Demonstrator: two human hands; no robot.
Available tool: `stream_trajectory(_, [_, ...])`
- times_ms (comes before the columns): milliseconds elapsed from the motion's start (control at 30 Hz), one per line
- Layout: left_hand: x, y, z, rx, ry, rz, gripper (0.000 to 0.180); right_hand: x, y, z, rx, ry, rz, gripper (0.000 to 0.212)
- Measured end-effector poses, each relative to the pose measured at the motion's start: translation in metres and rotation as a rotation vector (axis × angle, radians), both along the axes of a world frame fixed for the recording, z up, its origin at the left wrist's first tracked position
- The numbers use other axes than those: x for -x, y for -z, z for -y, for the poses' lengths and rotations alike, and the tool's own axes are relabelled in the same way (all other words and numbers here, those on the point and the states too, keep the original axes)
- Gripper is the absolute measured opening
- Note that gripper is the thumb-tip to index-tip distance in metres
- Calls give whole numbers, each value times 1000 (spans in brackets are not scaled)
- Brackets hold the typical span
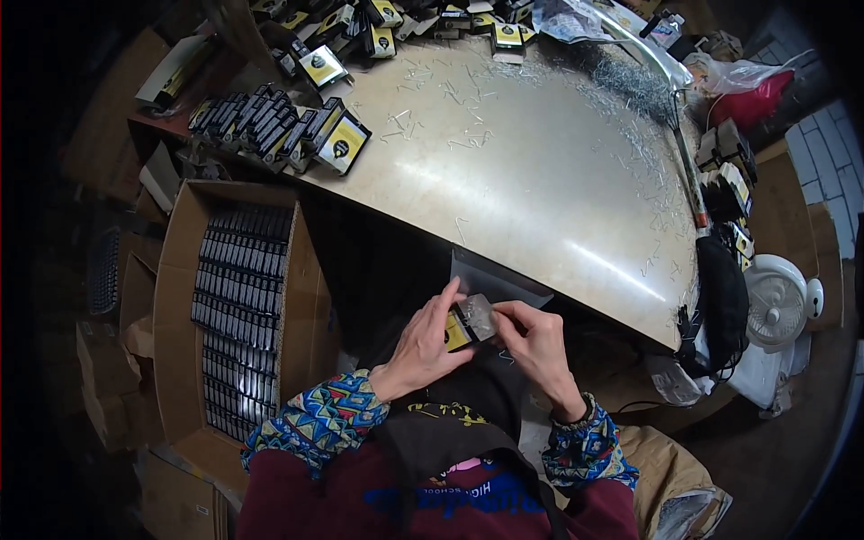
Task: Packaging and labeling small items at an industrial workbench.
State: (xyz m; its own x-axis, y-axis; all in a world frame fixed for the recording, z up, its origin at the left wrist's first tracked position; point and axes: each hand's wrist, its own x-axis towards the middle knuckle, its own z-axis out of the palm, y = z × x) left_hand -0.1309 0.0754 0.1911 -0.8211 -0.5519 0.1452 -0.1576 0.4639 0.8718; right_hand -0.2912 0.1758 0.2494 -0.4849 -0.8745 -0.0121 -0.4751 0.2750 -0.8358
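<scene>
Over my lap, my left hand [421, 344] is closed round a small black and yellow box [457, 333], thumb and fingers along its sides. A clear plastic packet [481, 317] shows at the end of the box facing my right hand [540, 346]. Thumb and fingers of that hand pinch the packet's edge. Some thin shiny bits seem to be in the packet, too small to make out. Just beyond my hands, a grey translucent sheet [490, 281] hangs at the table's near edge.
On the metal-topped table [522, 180] lie scattered thin wire pieces [468, 137], with a dense pile [630, 79] at the far right. Black and yellow boxes [342, 144] cluster at its left and back. A carton [290, 270] of packed boxes stands left; a white fan [776, 301] stands right.
</scene>
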Motion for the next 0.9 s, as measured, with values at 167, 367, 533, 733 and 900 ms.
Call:
stream_trajectory(167, [9,-13,0,19,-110,19,78,3,5,3,277,-72,-138,29])
stream_trajectory(367, [17,-16,-4,212,-132,-128,71,-16,12,21,384,-41,-336,22])
stream_trajectory(533, [13,-16,-2,170,-174,-52,77,-11,6,20,276,-79,-96,14])
stream_trajectory(733, [11,-21,0,41,-178,-19,87,-1,-3,15,231,25,52,10])
stream_trajectory(900, [10,-21,3,69,-170,-12,88,0,-4,14,275,66,-14,8])
